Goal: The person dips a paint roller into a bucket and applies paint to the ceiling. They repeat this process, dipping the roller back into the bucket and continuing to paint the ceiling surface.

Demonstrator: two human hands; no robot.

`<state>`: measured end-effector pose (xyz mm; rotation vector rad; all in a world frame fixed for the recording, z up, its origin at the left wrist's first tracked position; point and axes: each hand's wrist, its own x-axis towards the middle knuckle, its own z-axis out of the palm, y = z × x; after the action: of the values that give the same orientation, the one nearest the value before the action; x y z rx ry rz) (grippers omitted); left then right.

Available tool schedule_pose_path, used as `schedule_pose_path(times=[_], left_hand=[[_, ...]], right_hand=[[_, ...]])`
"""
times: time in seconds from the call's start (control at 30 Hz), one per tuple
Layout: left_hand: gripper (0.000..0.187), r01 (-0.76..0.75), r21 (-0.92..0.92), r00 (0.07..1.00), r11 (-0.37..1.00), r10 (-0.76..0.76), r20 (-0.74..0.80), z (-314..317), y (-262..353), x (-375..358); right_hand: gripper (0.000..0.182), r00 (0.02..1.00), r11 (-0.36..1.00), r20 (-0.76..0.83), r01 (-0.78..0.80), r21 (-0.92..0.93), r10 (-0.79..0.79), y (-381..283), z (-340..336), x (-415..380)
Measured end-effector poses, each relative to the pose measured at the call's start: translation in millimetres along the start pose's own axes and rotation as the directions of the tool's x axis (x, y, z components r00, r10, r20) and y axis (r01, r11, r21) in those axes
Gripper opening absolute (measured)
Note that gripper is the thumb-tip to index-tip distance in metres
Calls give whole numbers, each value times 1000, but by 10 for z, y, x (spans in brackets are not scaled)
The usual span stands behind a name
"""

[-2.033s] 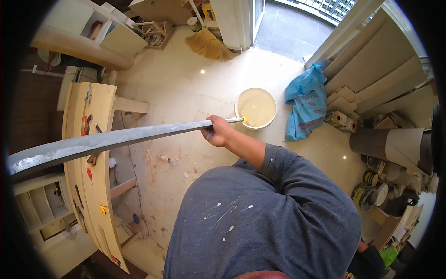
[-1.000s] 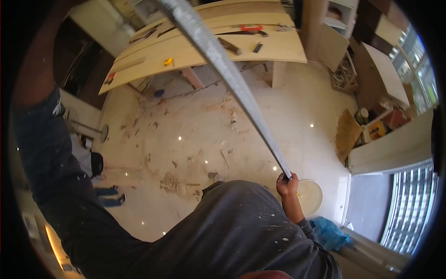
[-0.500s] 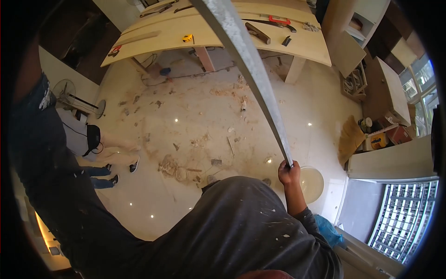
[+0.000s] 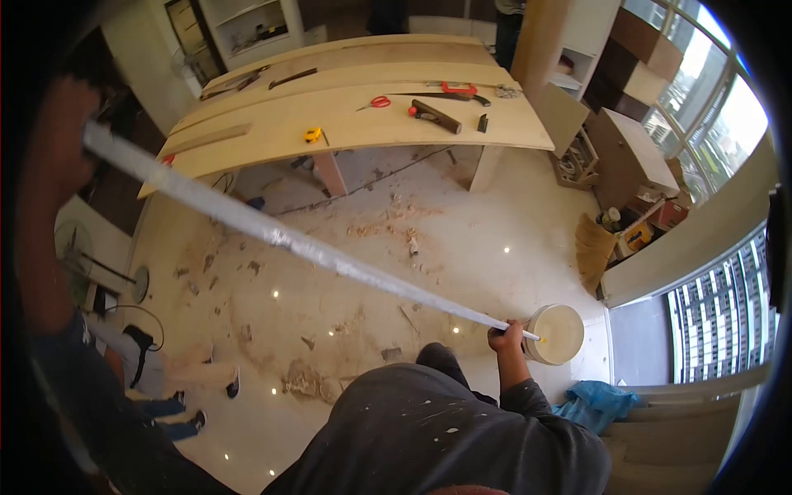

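Observation:
A long, pale grey metal bar [image 4: 313,257] runs slantwise across the head view, from upper left down to lower right. My left hand [image 4: 59,136], raised at the far left and a little blurred, is closed at the bar's upper end. Near the lower end my right hand [image 4: 505,336] has its fingers wrapped round the bar. The yellowish tip sticks out past this hand and overlaps a round white bucket [image 4: 555,318] standing on the floor.
A plywood-topped workbench [image 4: 289,115] carries a yellow tape measure [image 4: 313,134], red-handled scissors [image 4: 379,102] and a saw [image 4: 462,96]. Rubble [image 4: 309,379] litters the floor. Another person [image 4: 157,363] stands at left beside a fan [image 4: 74,243]. A blue bag [image 4: 594,403] lies right.
The bar has swung from steep to slanting left, and its lower tip now overlaps the bucket. My left hand has come into view. The view has shifted, showing more of the workbench.

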<state>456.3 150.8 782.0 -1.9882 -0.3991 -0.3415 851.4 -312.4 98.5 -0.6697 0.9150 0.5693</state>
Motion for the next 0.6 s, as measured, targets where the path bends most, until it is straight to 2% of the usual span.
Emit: schedule_pose_path(times=[0.07,0.13,0.2,0.23,0.3,0.37,0.4,0.43,0.47,0.5,0.57,0.6], left_hand=[[22,68,-22,986,997,-64,157,303,-103,-284],[16,51,-116,995,992,-40,90,879,-87,-481],[14,81,-165,988,983,-57,146,1266,101,-486],[14,96,-174,985,980,-68,161,1428,215,-475],[14,88,-174,988,981,-64,140,1821,309,-481],[14,12,-161,999,987,-5,43,2392,245,-503],[14,18,-200,987,980,15,162,2628,140,-472],[17,22,-277,987,961,23,157,2770,78,-419],[20,-68,-256,995,964,84,54,2963,-42,-397],[21,-41,-248,987,968,77,139,3212,-232,-406],[24,-100,-189,988,977,120,94,3486,-442,-438],[25,-71,-228,979,971,112,171,3577,-497,-464]], right_hand=[[7,999,999,-18,45,-16,-46,61,89,-123],[11,997,998,-49,52,-37,-53,151,168,-75],[17,996,998,-93,12,-55,-17,238,262,153],[16,985,997,-168,39,-70,-50,270,308,263],[13,981,995,-188,29,-93,-46,336,356,435],[12,969,1000,-246,28,12,-25,483,495,589],[12,983,996,-172,50,-72,-61,515,414,908],[12,990,985,-111,72,-157,-90,553,206,1187],[13,971,992,-215,81,-98,-100,619,311,1129],[14,944,995,-316,86,-45,-96,779,522,981],[15,916,989,-374,142,-40,-147,941,876,450],[16,910,987,-383,153,-52,-161,1022,971,362]])
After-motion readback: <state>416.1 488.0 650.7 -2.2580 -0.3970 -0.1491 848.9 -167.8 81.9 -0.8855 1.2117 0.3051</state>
